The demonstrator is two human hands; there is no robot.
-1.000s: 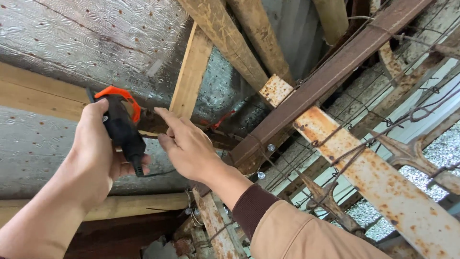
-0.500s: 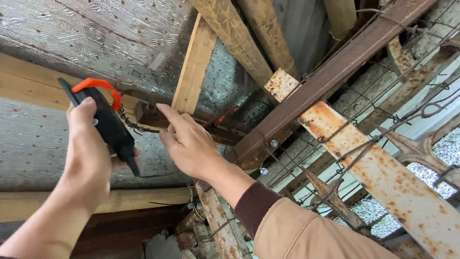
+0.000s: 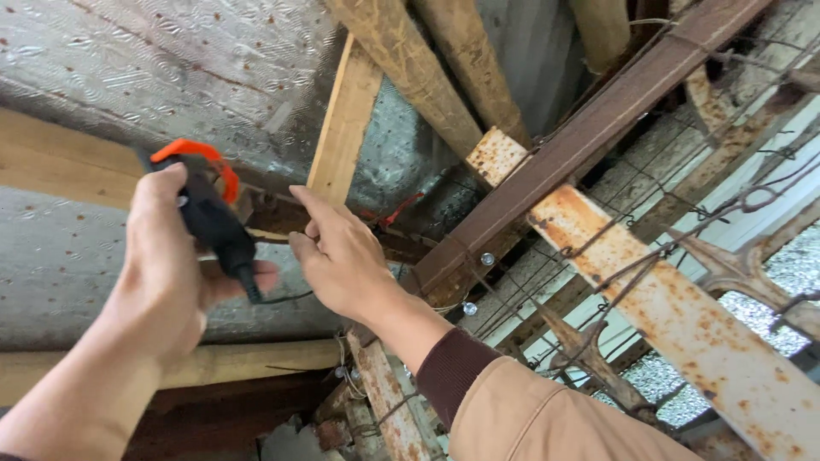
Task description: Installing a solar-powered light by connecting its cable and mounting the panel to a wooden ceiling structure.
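Note:
I look up at the underside of a roof. My left hand (image 3: 162, 273) grips a black power tool with an orange guard (image 3: 209, 209), its thin cord trailing from the bottom. The tool's front points at a joint where a pale wooden rafter (image 3: 346, 119) meets a horizontal wooden beam (image 3: 51, 162). My right hand (image 3: 337, 256), in a tan sleeve with a maroon cuff, reaches up beside the tool, fingers extended toward the same joint and a red wire (image 3: 397, 209). Whether the fingertips touch the wood is not clear.
Silver foil insulation (image 3: 171, 60) covers the ceiling. A rusty steel beam (image 3: 675, 299) and a brown steel bar (image 3: 581, 137) run diagonally at right, with tangled wire mesh (image 3: 726, 205) and several bolts. Round timber poles (image 3: 410, 68) cross above. A wooden pole (image 3: 248, 363) lies below.
The view has shifted slightly. My left hand with the tool has moved a little right and tilted, closer to my right hand, which stays at the joint.

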